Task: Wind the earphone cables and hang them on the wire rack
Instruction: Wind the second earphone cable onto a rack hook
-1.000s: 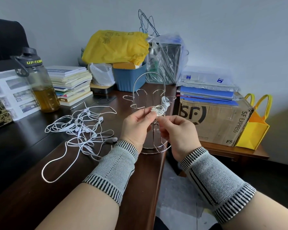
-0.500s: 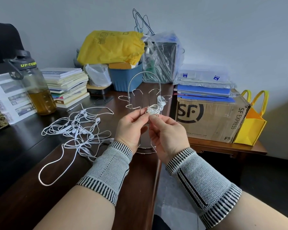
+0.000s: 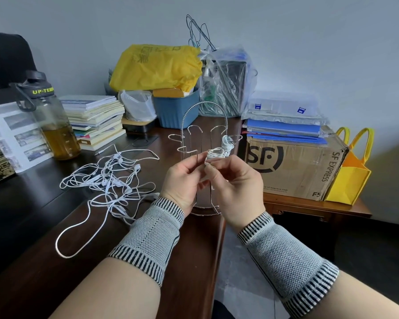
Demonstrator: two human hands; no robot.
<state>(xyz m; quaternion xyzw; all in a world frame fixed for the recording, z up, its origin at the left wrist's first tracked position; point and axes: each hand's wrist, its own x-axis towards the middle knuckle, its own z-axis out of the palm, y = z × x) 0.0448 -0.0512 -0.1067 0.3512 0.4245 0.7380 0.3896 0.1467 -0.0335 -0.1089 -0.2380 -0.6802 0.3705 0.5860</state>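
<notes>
Pinching wound cable bundle [image 3: 215,154], both hands.

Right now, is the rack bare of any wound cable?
No: a wound coil already hangs on a right-side hook of the rack.

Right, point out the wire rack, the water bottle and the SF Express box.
wire rack [image 3: 204,104]: head view, top of its arched handle.
water bottle [image 3: 59,140]: head view, amber liquid in its lower body.
SF Express box [image 3: 293,168]: head view, its front cardboard face.
</notes>
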